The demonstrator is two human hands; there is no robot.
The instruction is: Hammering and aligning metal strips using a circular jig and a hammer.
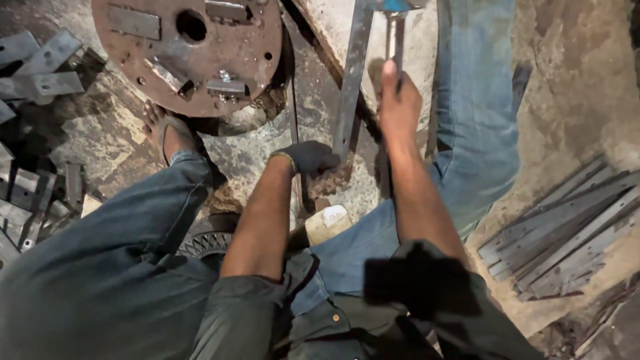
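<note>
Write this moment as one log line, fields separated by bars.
left hand: gloved, gripping long metal strip | right hand: bare, gripping wrench-like tool | nearby: rusty round plate, strip stack

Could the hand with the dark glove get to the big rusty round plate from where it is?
Probably yes. The left hand grips the lower end of the long metal strip, and the rusty round plate lies just up and to its left with only bare floor between. It would have to release the strip first.
</note>
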